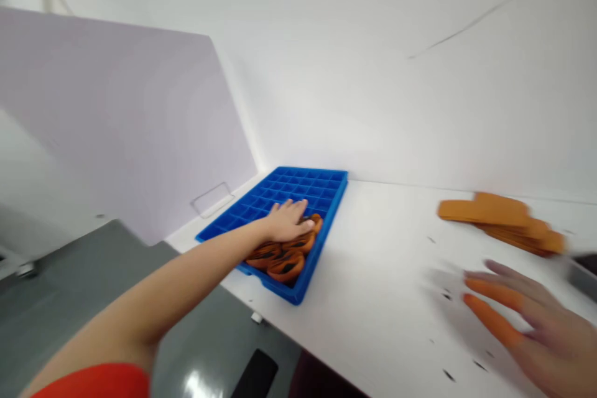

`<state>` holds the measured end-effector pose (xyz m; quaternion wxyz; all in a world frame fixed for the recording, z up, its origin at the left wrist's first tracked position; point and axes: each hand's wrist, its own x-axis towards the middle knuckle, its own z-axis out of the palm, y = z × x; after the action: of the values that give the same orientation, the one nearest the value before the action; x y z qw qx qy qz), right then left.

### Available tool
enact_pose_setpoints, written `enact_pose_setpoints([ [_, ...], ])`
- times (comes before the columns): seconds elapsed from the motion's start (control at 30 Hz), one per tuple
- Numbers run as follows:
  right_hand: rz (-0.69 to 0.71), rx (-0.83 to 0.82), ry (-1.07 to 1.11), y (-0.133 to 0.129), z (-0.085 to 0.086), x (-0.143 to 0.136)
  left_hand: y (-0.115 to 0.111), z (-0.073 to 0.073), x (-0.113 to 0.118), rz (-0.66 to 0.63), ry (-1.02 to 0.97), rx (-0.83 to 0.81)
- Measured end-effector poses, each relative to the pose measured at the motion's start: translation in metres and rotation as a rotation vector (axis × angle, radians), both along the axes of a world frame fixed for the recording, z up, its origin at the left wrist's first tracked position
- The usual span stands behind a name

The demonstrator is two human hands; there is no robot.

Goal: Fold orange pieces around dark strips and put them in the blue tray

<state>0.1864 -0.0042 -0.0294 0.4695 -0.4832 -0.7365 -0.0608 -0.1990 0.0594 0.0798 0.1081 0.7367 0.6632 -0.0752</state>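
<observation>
My left hand (290,222) reaches over a blue compartment tray (302,291). Its fingers are stretched out and rest on bent orange strips with dark inner sides (286,266), which fill the tray's near right part. Part of these strips is hidden under the hand. Above the white tabletop on the right, my right hand (536,317) is slightly blurred, with its fingers apart and nothing between them. Orange covers sit on two of its fingers. Beyond it lies a fanned pile of flat orange strips (504,217).
A container with dark contents (581,277) stands at the right edge. Small black bits are scattered on the white table (382,273). A white wall (396,74) rises behind, and a pale panel (140,118) stands left of the tray. Below the table's edge lies a dark object (256,373).
</observation>
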Motion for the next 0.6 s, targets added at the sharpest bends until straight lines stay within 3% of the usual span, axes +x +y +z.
enact_pose_setpoints([
  [0.07, 0.065, 0.028, -0.012, -0.007, 0.010, -0.003, 0.000, -0.005, 0.001, 0.084, 0.016, 0.021],
  [0.2, 0.125, -0.038, -0.007, -0.009, 0.018, -0.008, 0.014, -0.010, -0.005, 0.059, 0.023, 0.059],
  [0.27, 0.121, -0.081, 0.009, -0.009, 0.018, -0.009, 0.023, -0.001, -0.001, 0.046, 0.033, 0.068],
  [0.33, 0.121, -0.111, 0.029, -0.012, 0.019, -0.010, 0.032, 0.019, 0.013, 0.048, 0.024, 0.151],
  [0.4, 0.135, -0.126, 0.043, -0.016, 0.020, -0.012, 0.041, 0.042, 0.041, 0.003, -0.015, 0.274],
  [0.47, 0.160, -0.119, 0.054, -0.019, 0.022, -0.014, 0.054, 0.056, 0.080, -0.120, -0.093, 0.299],
  [0.53, 0.183, -0.112, 0.060, -0.021, 0.024, -0.016, 0.070, 0.054, 0.127, -0.250, -0.119, 0.227],
  [0.6, 0.196, -0.103, 0.068, -0.022, 0.025, -0.018, 0.089, 0.038, 0.176, -0.362, -0.139, 0.139],
])
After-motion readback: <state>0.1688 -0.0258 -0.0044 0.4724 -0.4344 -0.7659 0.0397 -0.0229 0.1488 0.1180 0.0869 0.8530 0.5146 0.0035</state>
